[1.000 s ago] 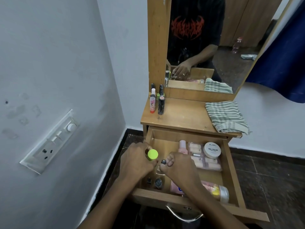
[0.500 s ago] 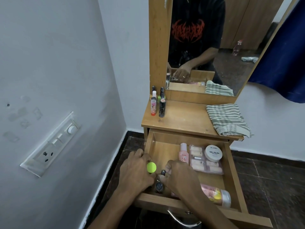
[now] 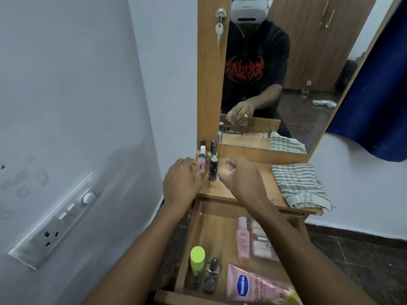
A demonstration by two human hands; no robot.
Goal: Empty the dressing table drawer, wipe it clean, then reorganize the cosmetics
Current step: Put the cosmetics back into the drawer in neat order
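Both hands reach over the open drawer (image 3: pixel 199 227) to the tabletop; the left hand (image 3: pixel 181 180) touches a pink tube (image 3: pixel 201 164) at its fingertips. The right hand (image 3: pixel 241 177) hangs half-open and empty, a black lipstick (image 3: pixel 213 170) just left of its fingers.

Both arms reach forward, left hand (image 3: pixel 181 180) loosely curled, right hand (image 3: pixel 241 178) with fingers apart

Materials before me. The dressing table top (image 3: pixel 242 186) and drawer (image 3: pixel 211 230) are smooth, satin-finished wood. At my 2 o'clock lies a striped woven cloth (image 3: pixel 299 186), matt and coarse. The mirror (image 3: pixel 286 73) is glossy glass; a shiny metal key (image 3: pixel 219 33) hangs on its wooden frame. In the drawer, the Vaseline tube (image 3: pixel 259 287) is glossy plastic, as is the green cap (image 3: pixel 197 254).
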